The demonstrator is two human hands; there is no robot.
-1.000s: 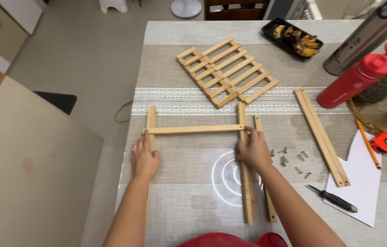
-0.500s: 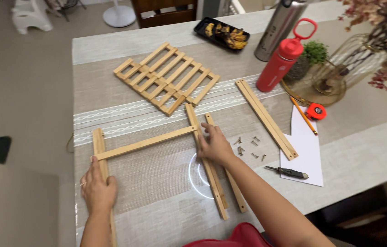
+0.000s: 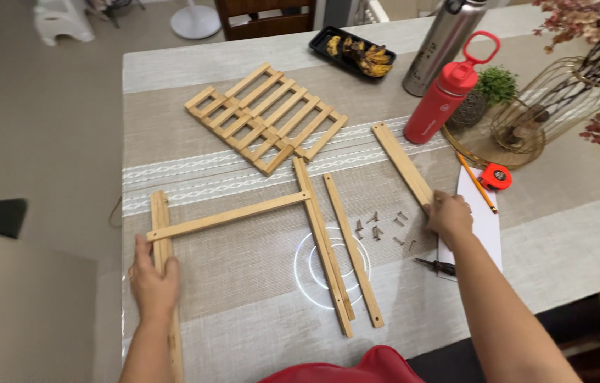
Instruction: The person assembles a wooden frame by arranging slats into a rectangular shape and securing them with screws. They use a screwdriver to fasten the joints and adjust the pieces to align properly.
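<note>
Your left hand (image 3: 152, 285) lies flat, fingers spread, on the left wooden rail (image 3: 161, 241). Your right hand (image 3: 449, 215) curls loosely over the loose wooden slat's (image 3: 402, 163) near end; screws (image 3: 381, 227) lie just left of its fingers.

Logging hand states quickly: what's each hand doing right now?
Left hand: open, palm flat on the left wooden upright.
Right hand: closed on the loose wooden slat.

The left hand (image 3: 152, 284) rests flat on the left rail (image 3: 162, 241) of a wooden frame (image 3: 243, 213). The right hand (image 3: 450, 216) grips the near end of a loose slat (image 3: 400, 162), beside scattered screws (image 3: 381, 228) and a screwdriver (image 3: 436, 266). A slatted rack (image 3: 266, 117) lies farther back, near a red bottle (image 3: 447, 96).
</note>
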